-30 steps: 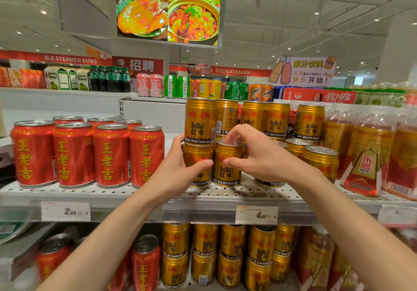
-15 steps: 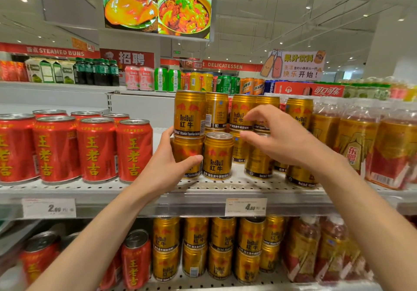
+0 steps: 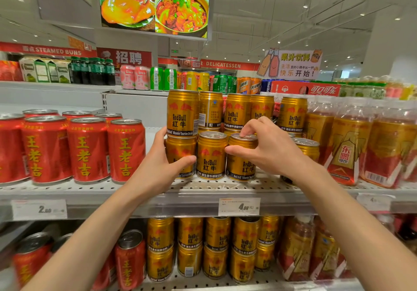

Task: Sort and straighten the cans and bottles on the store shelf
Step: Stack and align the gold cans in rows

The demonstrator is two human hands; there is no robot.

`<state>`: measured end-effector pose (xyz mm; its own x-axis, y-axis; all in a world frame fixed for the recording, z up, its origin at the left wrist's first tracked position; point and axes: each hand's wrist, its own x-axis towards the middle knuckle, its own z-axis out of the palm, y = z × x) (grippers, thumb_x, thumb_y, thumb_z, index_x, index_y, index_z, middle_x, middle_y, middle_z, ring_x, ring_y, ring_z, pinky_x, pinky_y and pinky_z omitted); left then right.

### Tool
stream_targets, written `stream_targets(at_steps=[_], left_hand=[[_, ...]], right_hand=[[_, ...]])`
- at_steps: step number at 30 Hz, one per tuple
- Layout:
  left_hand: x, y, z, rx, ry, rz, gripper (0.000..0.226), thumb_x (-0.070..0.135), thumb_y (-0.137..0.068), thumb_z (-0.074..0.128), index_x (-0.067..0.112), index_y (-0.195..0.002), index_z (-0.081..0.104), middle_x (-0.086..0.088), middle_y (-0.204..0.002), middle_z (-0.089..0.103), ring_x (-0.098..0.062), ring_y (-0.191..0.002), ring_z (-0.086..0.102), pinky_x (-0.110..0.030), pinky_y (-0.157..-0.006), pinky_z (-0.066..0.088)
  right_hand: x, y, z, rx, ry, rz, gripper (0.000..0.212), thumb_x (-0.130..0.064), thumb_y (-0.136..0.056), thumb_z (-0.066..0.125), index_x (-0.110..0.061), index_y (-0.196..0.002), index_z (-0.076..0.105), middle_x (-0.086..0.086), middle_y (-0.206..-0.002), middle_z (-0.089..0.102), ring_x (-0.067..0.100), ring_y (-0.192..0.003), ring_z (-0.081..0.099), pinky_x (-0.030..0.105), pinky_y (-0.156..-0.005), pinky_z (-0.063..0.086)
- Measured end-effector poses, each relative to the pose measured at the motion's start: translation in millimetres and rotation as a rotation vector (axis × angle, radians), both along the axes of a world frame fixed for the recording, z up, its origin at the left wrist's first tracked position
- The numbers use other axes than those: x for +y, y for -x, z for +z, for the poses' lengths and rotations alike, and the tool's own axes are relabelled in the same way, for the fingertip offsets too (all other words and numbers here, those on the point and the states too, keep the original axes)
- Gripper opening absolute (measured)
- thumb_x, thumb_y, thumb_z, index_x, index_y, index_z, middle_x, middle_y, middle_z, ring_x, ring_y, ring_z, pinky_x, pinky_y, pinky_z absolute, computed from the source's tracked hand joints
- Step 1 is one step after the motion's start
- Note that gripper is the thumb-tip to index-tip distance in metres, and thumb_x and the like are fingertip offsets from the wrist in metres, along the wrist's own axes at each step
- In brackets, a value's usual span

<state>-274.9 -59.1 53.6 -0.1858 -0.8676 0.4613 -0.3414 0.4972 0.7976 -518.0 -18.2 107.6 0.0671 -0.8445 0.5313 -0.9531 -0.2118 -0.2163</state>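
Step in hand, by my read: squaring up the gold cans at the shelf [image 3: 203, 191] front. R hand [image 3: 274, 149] pinches the 3rd front can [image 3: 240, 166] near its top: thumb on the near side, fingers over the rim and lid, so that grip is clamped on it. L hand [image 3: 158, 166] wraps the left can [image 3: 180, 155], thumb across the front, fingers round the far side, under a stacked can [image 3: 182, 112]. Mid can [image 3: 211, 155] stands between them, touching or nearly touching both; label faces out.

To do it well:
- Twist the R can upright on its base, don't lift; its label sits a bit off to the right vs the mid can, so turn it to face front.
- Keep the L hand steady as a brace: the can on top could tip if the lower 1 is shoved.
- Line all 3 fronts flush w/ the shelf edge, no gaps.

Red cans [image 3: 88, 148] at left look orderly already. Bottles [image 3: 347, 142] at right not yet touched; a 4th gold can [image 3: 308, 148] sits behind the R wrist, partly hidden.
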Motion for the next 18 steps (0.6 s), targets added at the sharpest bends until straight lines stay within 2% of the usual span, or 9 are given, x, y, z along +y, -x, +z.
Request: stream_targets(at_steps=[3, 5, 8, 11, 14, 16, 18], left_hand=[[0, 0, 0, -0.007, 0.007, 0.011, 0.079, 0.034, -0.088, 0.072, 0.037, -0.15, 0.024, 0.033, -0.111, 0.052, 0.026, -0.086, 0.055, -0.001, -0.062, 0.043], [0, 0, 0, -0.013, 0.012, 0.02, 0.078, 0.035, -0.088, 0.072, 0.038, -0.15, 0.023, 0.034, -0.109, 0.052, 0.027, -0.083, 0.054, 0.001, -0.06, 0.043], [1, 0, 0, -0.023, 0.021, 0.02, 0.079, 0.036, -0.088, 0.072, 0.037, -0.15, 0.023, 0.035, -0.109, 0.051, 0.026, -0.084, 0.054, -0.001, -0.06, 0.043], [2, 1, 0, -0.022, 0.027, 0.019, 0.079, 0.036, -0.088, 0.071, 0.036, -0.151, 0.023, 0.023, -0.122, 0.054, 0.019, -0.091, 0.053, -0.004, -0.065, 0.041], [5, 3, 1, -0.03, 0.039, 0.03, 0.076, 0.037, -0.089, 0.071, 0.038, -0.149, 0.026, 0.022, -0.125, 0.056, 0.018, -0.096, 0.053, -0.006, -0.075, 0.04], [9, 4, 0, -0.041, 0.077, 0.053, 0.075, 0.037, -0.088, 0.072, 0.04, -0.149, 0.027, 0.031, -0.121, 0.055, 0.021, -0.098, 0.054, -0.009, -0.081, 0.041], [13, 5, -3, -0.05, 0.144, 0.095, 0.082, 0.036, -0.088, 0.073, 0.04, -0.152, 0.021, 0.032, -0.13, 0.051, 0.017, -0.111, 0.054, -0.015, -0.093, 0.044]], right_hand=[[4, 10, 4, -0.049, -0.137, 0.075, 0.052, -0.06, -0.086, 0.065, -0.031, -0.128, 0.055, -0.008, -0.135, 0.052, 0.011, -0.119, 0.051, 0.029, -0.096, 0.044], [4, 13, 1, -0.08, -0.109, 0.099, 0.048, -0.053, -0.088, 0.068, -0.031, -0.129, 0.056, -0.008, -0.135, 0.056, 0.011, -0.119, 0.054, 0.029, -0.096, 0.046], [1, 8, -6, -0.072, -0.025, 0.072, 0.049, -0.054, -0.088, 0.067, -0.029, -0.129, 0.057, -0.006, -0.133, 0.056, 0.012, -0.118, 0.054, 0.029, -0.095, 0.046], [0, 6, -10, -0.079, -0.007, 0.07, 0.051, -0.055, -0.089, 0.066, -0.028, -0.13, 0.055, -0.004, -0.134, 0.055, 0.012, -0.115, 0.054, 0.027, -0.091, 0.044], [1, 6, -13, -0.075, 0.009, 0.074, 0.052, -0.055, -0.09, 0.064, -0.028, -0.133, 0.054, -0.005, -0.135, 0.055, 0.011, -0.112, 0.055, 0.031, -0.094, 0.049], [3, 6, -15, -0.065, 0.015, 0.081, 0.054, -0.055, -0.091, 0.063, -0.027, -0.136, 0.052, -0.005, -0.136, 0.054, 0.011, -0.111, 0.055, 0.028, -0.092, 0.048], [6, 8, -17, -0.039, 0.025, 0.091, 0.056, -0.055, -0.092, 0.062, -0.026, -0.139, 0.05, -0.006, -0.138, 0.054, 0.01, -0.118, 0.054, 0.023, -0.093, 0.044]])
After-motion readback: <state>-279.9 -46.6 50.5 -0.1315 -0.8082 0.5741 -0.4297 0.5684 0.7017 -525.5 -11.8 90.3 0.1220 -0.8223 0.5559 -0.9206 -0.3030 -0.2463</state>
